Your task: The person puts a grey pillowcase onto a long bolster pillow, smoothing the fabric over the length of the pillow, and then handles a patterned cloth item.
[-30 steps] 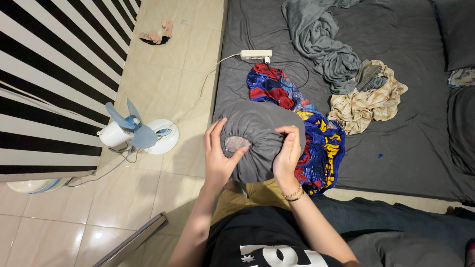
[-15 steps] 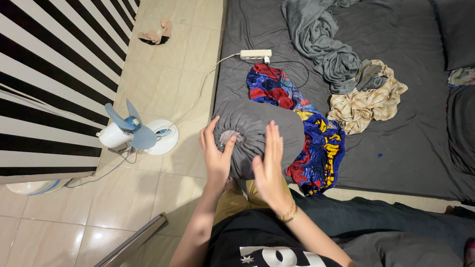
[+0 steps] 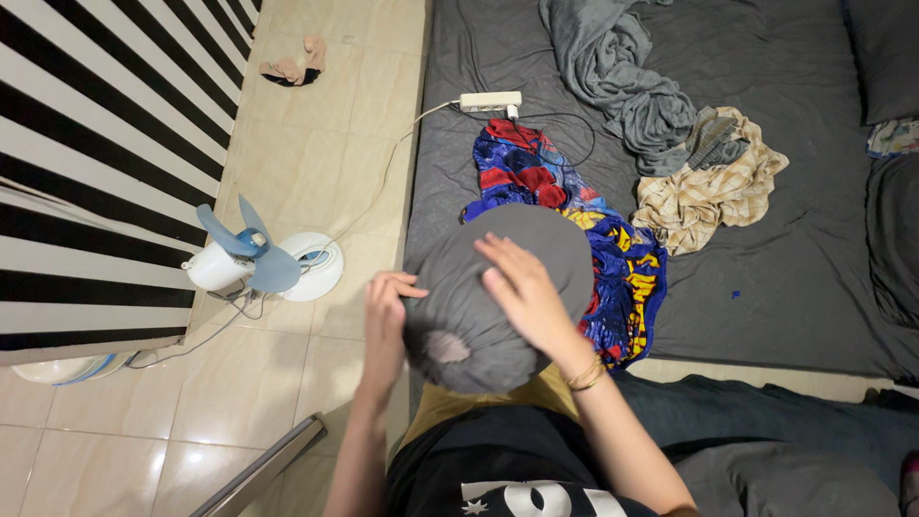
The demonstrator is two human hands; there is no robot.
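I have tipped the grey cushion [image 3: 498, 306] toward me since a moment ago, so its gathered opening, which faced left, now points down at my lap; the cover looks nearly drawn closed. My right hand [image 3: 522, 292] has moved on top and lies flat and spread, pressing the cushion down. My left hand [image 3: 383, 311] cups its left side, fingers curled into the fabric. The cushion sits between both hands, over the near edge of the mattress [image 3: 785, 287], just before the bright patterned cloth [image 3: 622, 273].
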